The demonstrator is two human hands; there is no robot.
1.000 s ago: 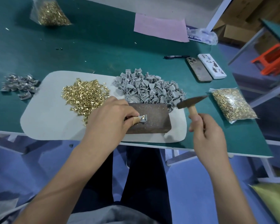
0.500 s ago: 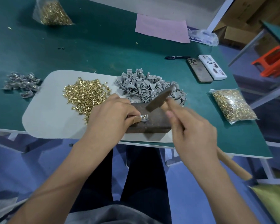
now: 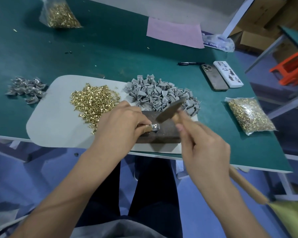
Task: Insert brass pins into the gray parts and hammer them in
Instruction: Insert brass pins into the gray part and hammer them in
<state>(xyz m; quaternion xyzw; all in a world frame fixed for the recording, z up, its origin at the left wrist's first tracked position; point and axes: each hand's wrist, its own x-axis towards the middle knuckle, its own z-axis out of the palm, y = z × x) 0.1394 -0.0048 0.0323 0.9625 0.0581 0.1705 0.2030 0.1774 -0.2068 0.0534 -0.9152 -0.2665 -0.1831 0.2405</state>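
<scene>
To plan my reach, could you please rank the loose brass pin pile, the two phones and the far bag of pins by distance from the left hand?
From the left hand:
1. Loose brass pin pile, just beside it.
2. Two phones, back right.
3. Far bag of pins, back left.

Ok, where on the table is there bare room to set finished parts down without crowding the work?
Bare white mat lies left of the loose brass pins, toward the finished parts. Open green table runs behind the mat. It is crowded at the metal block, where the left hand, the right hand and the hammer meet.
</scene>
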